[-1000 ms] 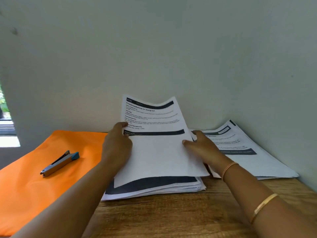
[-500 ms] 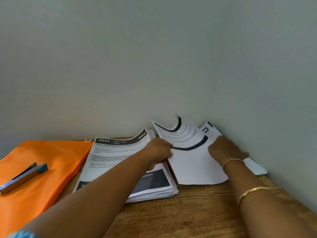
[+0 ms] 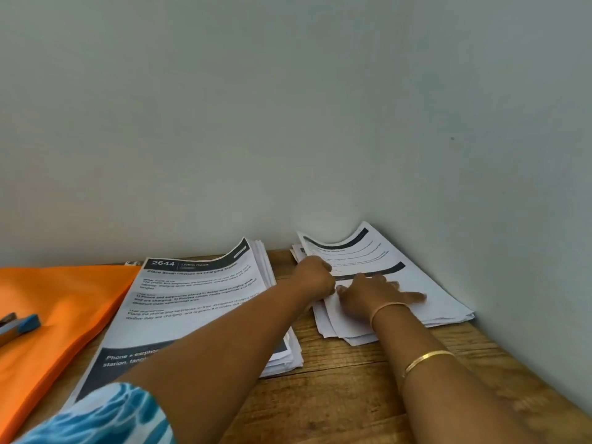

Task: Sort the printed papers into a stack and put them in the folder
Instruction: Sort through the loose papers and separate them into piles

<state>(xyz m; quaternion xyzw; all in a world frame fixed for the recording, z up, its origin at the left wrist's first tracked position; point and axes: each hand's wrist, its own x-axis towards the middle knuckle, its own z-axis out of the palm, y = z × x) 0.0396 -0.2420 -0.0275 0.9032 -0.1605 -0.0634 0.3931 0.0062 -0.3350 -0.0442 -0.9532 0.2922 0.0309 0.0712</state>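
- At the far left of the frame the orange folder [image 3: 64,299] lies flat on the wooden table [image 3: 336,398]. A stapler [image 3: 19,325] rests on it, cut off by the left edge.
- Just right of the folder, in the lower centre, is the left stack [image 3: 198,302] of printed papers. It is thick and face up, its far end curls upward, and its left edge seems to overlap the folder.
- The left hand [image 3: 315,277] reaches across that stack to the near-left edge of the right pile [image 3: 442,302]. Its fingers are curled, but the knuckles hide them, so I cannot tell whether they pinch a sheet.
- The right hand [image 3: 371,296], with bangles [image 3: 426,358] on its forearm, lies flat with fingers spread on the top sheet [image 3: 358,251]. That sheet's far end bows up near the corner of the wall [image 3: 448,155].
- The step appears to be sorting: a sheet is being settled onto the right pile, which is loosely fanned.
- Next, the pile probably needs squaring. Then the piles must be merged into one stack, and the stapler lifted off before the folder can be opened.
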